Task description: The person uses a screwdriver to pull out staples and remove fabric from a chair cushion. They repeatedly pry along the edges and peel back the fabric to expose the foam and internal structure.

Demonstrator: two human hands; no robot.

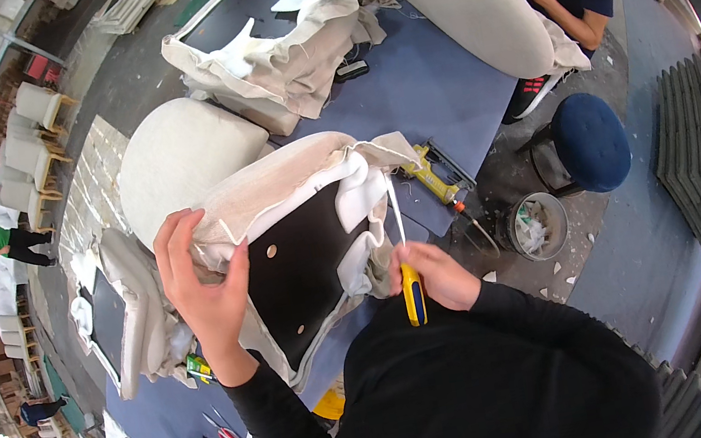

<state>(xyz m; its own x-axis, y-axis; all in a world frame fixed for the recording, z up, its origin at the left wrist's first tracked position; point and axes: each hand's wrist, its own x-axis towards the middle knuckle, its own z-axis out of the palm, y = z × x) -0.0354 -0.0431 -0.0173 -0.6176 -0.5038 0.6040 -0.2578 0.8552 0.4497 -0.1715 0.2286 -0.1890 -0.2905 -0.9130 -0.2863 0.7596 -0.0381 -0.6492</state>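
Observation:
In front of me an upholstered chair cushion (292, 256) rests with its black underside facing up. Beige fabric (270, 177) and white padding (362, 194) stand up loosely around its rim. My left hand (201, 288) curls over the far left corner, fingers on the outside of the fabric and thumb at its inner edge. My right hand (437, 274) is closed on the yellow and dark blue handle of a knife (414, 296). Its long pale blade points away from me, beside the white padding at the cushion's right side.
A yellow staple gun (431, 174) with a hose lies right of the cushion on the blue table (425, 51). Beyond are a round blue stool (591, 142) and a scrap bucket (540, 226). Other cushions (185, 158) crowd the left. Across the table, a co-worker handles a padded panel (474, 11).

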